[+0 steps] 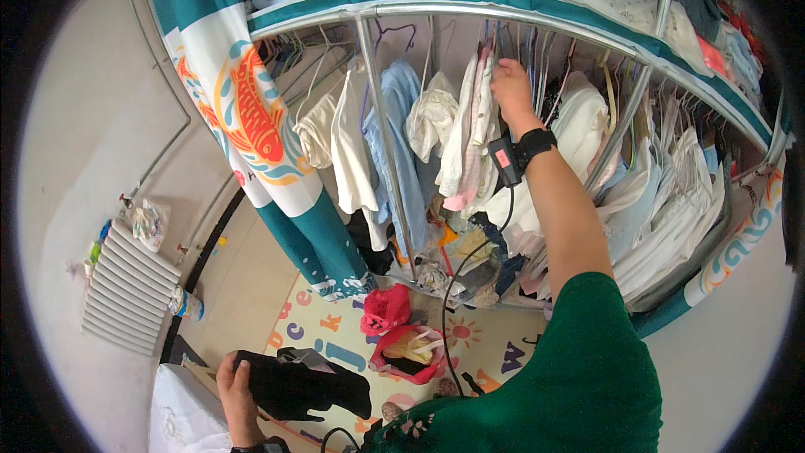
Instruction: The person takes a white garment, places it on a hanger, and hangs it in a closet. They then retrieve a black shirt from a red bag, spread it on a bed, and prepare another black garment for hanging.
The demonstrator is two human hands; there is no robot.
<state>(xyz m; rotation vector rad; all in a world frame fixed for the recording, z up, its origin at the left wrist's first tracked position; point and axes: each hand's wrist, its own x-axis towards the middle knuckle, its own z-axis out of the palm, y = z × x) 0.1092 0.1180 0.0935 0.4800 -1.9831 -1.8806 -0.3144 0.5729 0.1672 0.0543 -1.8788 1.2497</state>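
My right hand is raised among hangers on the wardrobe rail, touching the top of a white patterned garment; its fingertips are partly hidden, so a grip cannot be made out. Beside that hang a pink and white garment and a cream bundled one. A light blue shirt hangs further left, near an empty purple hanger. At the lower left, my left hand holds a folded black garment with a grey patch on top.
Metal poles frame the fabric wardrobe, with a teal and white fish-print curtain at left. Clothes fill the top shelf. Red bags stand on the letter-patterned mat. A black cable hangs from my right wrist. A white radiator is at left.
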